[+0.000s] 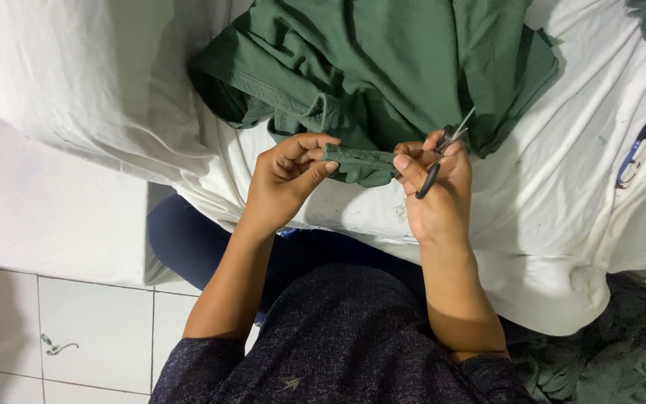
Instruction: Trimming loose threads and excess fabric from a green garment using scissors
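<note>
- Left hand (282, 183): fingers pinch the green hem (357, 157)
- Right hand (435, 187): fingers grip hem and black snips (443, 153)
- Blue snips (637, 153) lie near the white sheet's (562, 217) right edge

green garment (383, 60): matt knit cloth | snips (443, 153): shiny metal blades, black handle

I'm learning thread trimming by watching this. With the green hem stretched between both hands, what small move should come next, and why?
Probably tip the snips down to the hem edge. The left hand and right hand pinch that green strip taut, but the blades point up and away from it, so nothing can be cut yet. No loose thread is visible from here.
</note>
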